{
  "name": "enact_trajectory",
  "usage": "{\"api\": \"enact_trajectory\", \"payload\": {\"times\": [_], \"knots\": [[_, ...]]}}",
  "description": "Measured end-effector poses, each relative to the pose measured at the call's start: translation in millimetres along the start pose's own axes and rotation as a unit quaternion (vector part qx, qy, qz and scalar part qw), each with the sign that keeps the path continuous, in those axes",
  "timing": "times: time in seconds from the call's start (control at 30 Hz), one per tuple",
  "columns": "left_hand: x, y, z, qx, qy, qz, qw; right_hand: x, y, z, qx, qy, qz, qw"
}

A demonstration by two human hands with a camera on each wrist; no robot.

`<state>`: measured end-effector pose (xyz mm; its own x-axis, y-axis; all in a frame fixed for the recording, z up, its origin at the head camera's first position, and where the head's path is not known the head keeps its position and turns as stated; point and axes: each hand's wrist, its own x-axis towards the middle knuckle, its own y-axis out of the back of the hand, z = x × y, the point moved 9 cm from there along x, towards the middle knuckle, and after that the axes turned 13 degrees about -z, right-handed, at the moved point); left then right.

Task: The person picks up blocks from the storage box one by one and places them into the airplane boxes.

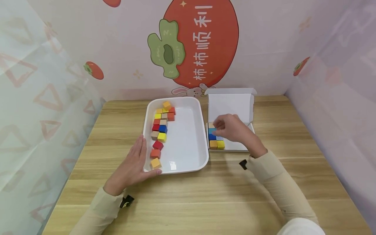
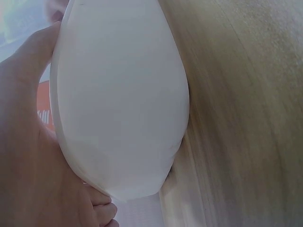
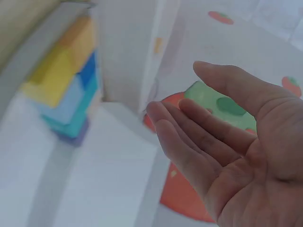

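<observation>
My left hand [image 1: 132, 164] rests at the near left corner of a white tray [image 1: 185, 147], its fingers extended along the outer left side and its thumb lying by the front rim. In the left wrist view that hand lies along the tray's rim [image 2: 55, 113]. Small coloured cubes, such as a blue cube [image 1: 163, 129] and a yellow cube [image 1: 162, 137], line the tray's left side. Over a white box [image 1: 235, 146] hovers my right hand [image 1: 230, 127]. The right wrist view shows this hand [image 3: 227, 156] with nothing between its loosely bent fingers and thumb.
The box has its lid [image 1: 230, 106] raised at the back. Cubes fill its left part, among them an orange cube [image 1: 213, 144] and a yellow cube [image 3: 51, 78]. Both containers stand on a wooden table [image 1: 205, 202]. A printed cloth [image 1: 264, 49] hangs behind.
</observation>
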<state>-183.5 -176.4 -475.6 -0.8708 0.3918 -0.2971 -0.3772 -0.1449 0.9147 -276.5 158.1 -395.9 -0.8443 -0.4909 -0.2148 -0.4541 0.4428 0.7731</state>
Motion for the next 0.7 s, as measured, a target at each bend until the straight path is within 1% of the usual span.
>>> {"api": "enact_trajectory", "payload": {"times": [0.17,0.37,0.53,0.7], "knots": [[0.0,-0.2,-1.1,0.002,0.000,-0.002,1.0000,23.4,13.8,-40.4,-0.015,0.018,0.003,0.9997],[0.3,-1.2,-1.1,-0.007,0.001,-0.008,0.9999,57.9,19.5,-75.4,0.009,0.029,0.019,0.9994],[-0.4,-1.0,-1.3,-0.010,0.004,-0.008,0.9999,89.9,16.1,-91.8,0.017,0.042,0.037,0.9983],[-1.6,0.1,-1.3,-0.010,0.005,-0.010,0.9999,120.9,6.0,-94.5,0.021,0.028,0.045,0.9984]]}}
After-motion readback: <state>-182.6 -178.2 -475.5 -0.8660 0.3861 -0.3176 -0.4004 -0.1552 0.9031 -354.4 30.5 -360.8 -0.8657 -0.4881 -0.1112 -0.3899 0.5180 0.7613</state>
